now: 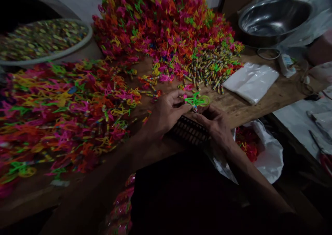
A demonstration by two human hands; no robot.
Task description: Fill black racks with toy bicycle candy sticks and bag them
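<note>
Above the table's front edge, my left hand (169,110) is closed, pinching a small green plastic toy (192,100) with a yellow-green ring on its right side. My right hand (216,124) meets it from the right, its fingers closed at the end of a small patterned tube (195,108) just under the green piece. How the tube joins the toy is hidden by my fingers. Beneath both hands lies a dark slotted rack (190,130). Just beyond them is a heap of similar striped tubes (207,67).
Bright plastic pieces form a tall pile (163,24) at the back and a wide spread (75,114) at left. A tub (90,37) of tubes stands back left. At right are white plastic bags (251,82), a metal bowl (275,37), an open white sack (272,155) and scissors (323,155).
</note>
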